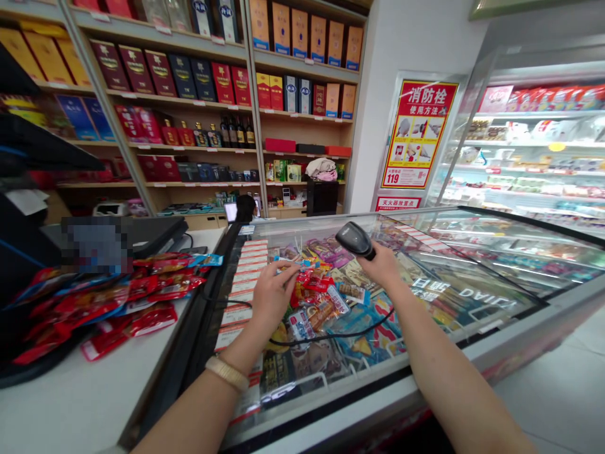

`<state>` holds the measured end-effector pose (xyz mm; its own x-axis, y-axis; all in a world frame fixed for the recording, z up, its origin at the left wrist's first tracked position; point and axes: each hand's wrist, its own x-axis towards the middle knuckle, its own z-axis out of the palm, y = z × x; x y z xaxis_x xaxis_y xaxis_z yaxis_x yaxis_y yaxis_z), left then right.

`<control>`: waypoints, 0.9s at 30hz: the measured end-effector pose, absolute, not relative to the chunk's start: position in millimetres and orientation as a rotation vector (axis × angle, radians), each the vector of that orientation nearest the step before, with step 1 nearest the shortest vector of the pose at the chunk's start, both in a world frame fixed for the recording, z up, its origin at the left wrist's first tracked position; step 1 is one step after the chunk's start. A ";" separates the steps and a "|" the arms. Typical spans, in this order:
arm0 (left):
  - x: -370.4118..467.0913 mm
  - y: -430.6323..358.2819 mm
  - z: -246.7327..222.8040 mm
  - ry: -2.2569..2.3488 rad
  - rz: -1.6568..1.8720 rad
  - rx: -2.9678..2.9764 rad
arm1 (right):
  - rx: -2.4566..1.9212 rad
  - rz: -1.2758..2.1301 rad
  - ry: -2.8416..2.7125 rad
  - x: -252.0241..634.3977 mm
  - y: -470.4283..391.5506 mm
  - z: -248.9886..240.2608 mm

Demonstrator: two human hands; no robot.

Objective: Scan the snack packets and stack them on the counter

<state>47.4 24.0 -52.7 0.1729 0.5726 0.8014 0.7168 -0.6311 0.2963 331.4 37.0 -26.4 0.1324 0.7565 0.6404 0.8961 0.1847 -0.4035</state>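
My right hand is wrapped around the handle of a black barcode scanner, held above the glass top of a chest freezer. A black cable loops over the glass. My left hand, wearing a bracelet, has its fingers closed at the edge of a blue-edged snack packet. Beside those fingers a small pile of red and blue snack packets lies on the glass. To the left, a larger heap of similar packets rests on the white counter.
The glass-topped freezer holds packaged ice creams under its lid. Dark equipment stands at the left of the counter. Behind are shelves of boxed bottles, a person's head low down, and a lit refrigerated display at right.
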 end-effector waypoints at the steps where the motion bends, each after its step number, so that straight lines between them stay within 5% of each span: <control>1: 51.8 23.7 -54.2 -1.289 -1.355 -2.326 | -1.632 -0.223 -1.617 334.3 38.7 -28.0; 7: 56.9 22.9 -61.9 -1.510 -0.879 -2.542 | -1.795 -0.244 -1.617 337.6 43.5 -33.7; 27: -66.2 82.8 -59.3 -2.215 -0.845 -1.813 | -1.696 -0.186 -1.740 324.3 40.4 -36.6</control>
